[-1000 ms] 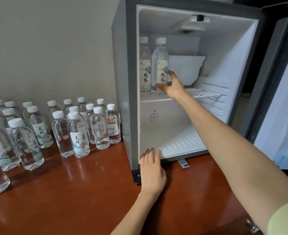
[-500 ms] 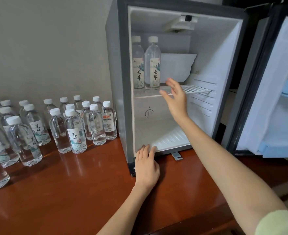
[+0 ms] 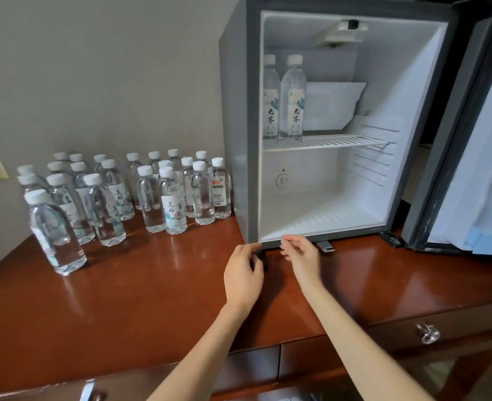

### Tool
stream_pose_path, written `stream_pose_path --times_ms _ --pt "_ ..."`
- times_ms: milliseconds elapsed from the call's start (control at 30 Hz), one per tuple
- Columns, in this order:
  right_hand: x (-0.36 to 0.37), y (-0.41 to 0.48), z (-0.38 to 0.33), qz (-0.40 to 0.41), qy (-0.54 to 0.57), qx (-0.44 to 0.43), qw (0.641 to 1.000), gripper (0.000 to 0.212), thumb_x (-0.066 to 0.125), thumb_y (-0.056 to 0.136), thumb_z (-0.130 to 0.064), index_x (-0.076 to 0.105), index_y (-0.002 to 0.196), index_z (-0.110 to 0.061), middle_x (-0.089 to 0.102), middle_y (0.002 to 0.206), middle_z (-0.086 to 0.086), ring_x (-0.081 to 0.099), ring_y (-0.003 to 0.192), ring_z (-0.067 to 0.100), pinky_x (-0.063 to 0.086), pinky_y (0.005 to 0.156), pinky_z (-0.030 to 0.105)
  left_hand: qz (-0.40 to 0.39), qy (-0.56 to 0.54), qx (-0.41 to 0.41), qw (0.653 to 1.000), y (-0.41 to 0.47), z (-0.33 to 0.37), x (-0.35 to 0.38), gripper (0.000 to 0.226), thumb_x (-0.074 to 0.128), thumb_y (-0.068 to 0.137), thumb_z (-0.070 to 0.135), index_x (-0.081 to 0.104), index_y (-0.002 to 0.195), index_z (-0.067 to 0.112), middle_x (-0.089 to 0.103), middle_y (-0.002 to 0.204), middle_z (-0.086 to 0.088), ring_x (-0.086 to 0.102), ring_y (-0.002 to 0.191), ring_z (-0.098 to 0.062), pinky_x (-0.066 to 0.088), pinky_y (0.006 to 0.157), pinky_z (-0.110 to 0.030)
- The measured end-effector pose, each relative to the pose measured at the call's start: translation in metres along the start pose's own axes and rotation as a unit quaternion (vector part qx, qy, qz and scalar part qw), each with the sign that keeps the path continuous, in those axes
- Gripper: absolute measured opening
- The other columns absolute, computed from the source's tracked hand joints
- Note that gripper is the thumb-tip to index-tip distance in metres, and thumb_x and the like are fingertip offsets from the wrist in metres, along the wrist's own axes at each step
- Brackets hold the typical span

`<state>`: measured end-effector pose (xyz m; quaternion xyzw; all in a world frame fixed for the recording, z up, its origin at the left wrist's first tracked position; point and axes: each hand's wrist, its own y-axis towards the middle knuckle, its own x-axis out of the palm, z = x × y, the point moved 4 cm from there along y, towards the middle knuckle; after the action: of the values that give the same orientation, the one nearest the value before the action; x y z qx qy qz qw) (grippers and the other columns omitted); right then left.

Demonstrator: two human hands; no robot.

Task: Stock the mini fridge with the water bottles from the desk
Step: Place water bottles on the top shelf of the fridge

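Mini fridge (image 3: 239, 111) on desk (image 3: 152, 285), door (image 3: 470, 140) swung right. Two bottles (image 3: 292, 96) on wire shelf (image 3: 340, 140), left side. Bottle cluster (image 3: 152, 192) on desk, left of fridge.

One wide-angle camera sits on my head, looking forward and down over the desk (image 3: 140, 290). It faces straight into the open mini fridge (image 3: 351, 198) from close by, with my forearms entering from the bottom edge.

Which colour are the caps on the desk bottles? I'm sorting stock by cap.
White, on every desk bottle in sight; the head view shows it, its only view.
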<state>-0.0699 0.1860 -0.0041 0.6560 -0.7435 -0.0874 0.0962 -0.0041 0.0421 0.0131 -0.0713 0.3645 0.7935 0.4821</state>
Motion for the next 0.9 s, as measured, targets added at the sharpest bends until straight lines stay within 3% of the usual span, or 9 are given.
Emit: stream_pose_path --times_ms 67,200,500,633,733,833,900 --pt "0.017 -0.009 -0.004 -0.018 -0.003 -0.005 1.0 0.013 0.065 0.091 -0.011 0.066 0.085 -0.023 0.07 0.084 0.008 0.065 0.065 0.008 0.052 0.068 0.023 0.031 -0.014 -0.062 0.997 -0.002 -0.016 -0.019 0.032 0.051 0.088 0.007 0.066 0.111 0.023 0.061 0.096 0.008 0.057 0.084 -0.008 0.038 0.074 -0.015" --pt "0.049 -0.035 -0.01 -0.057 0.005 -0.006 0.998 0.012 0.064 0.092 -0.015 0.066 0.083 -0.023 0.069 0.077 0.004 0.063 0.065 0.012 0.052 0.065 0.026 0.073 -0.047 -0.16 0.983 -0.004 -0.049 -0.061 0.033 0.05 0.086 0.004 0.067 0.109 0.02 0.068 0.099 -0.001 0.062 0.092 -0.018 0.045 0.086 -0.03" --pt "0.129 -0.082 -0.022 -0.14 0.013 -0.014 0.99 0.007 0.065 0.091 -0.019 0.067 0.084 -0.02 0.066 0.067 -0.005 0.06 0.06 0.005 0.051 0.065 0.023 0.114 -0.044 -0.187 0.975 -0.016 -0.084 -0.129 0.033 0.05 0.088 0.001 0.067 0.112 0.016 0.068 0.106 -0.001 0.061 0.095 -0.014 0.046 0.086 -0.028" --pt "0.155 -0.088 -0.025 -0.164 0.0 -0.021 0.986 0.008 0.066 0.091 -0.021 0.066 0.083 -0.023 0.068 0.072 -0.004 0.062 0.063 0.008 0.05 0.064 0.022 0.139 -0.035 -0.198 0.97 -0.022 -0.096 -0.154 0.033 0.049 0.087 0.0 0.067 0.112 0.014 0.068 0.105 -0.001 0.061 0.094 -0.015 0.044 0.083 -0.025" --pt "0.161 -0.084 -0.021 -0.159 -0.022 -0.021 0.987 0.002 0.067 0.09 -0.026 0.067 0.09 -0.023 0.069 0.081 -0.002 0.064 0.071 0.009 0.053 0.072 0.029 0.153 -0.042 -0.209 0.965 -0.023 -0.103 -0.163 0.034 0.048 0.088 0.0 0.066 0.112 0.015 0.068 0.103 0.0 0.06 0.093 -0.013 0.043 0.081 -0.024" --pt "0.163 -0.073 -0.018 -0.136 -0.054 -0.032 0.989 0.014 0.069 0.087 -0.031 0.066 0.099 -0.023 0.067 0.087 -0.003 0.06 0.075 0.0 0.05 0.071 0.018 0.141 -0.033 -0.204 0.968 -0.016 -0.103 -0.157 0.034 0.049 0.086 0.0 0.066 0.111 0.014 0.068 0.103 0.0 0.061 0.093 -0.014 0.046 0.084 -0.027" --pt "0.166 -0.064 -0.017 -0.12 -0.072 -0.036 0.99 0.021 0.07 0.086 -0.034 0.064 0.103 -0.024 0.066 0.089 -0.005 0.059 0.076 -0.001 0.048 0.071 0.018 0.122 -0.027 -0.195 0.973 -0.008 -0.103 -0.15 0.034 0.05 0.085 0.0 0.066 0.111 0.014 0.068 0.102 0.0 0.061 0.09 -0.012 0.045 0.082 -0.024"
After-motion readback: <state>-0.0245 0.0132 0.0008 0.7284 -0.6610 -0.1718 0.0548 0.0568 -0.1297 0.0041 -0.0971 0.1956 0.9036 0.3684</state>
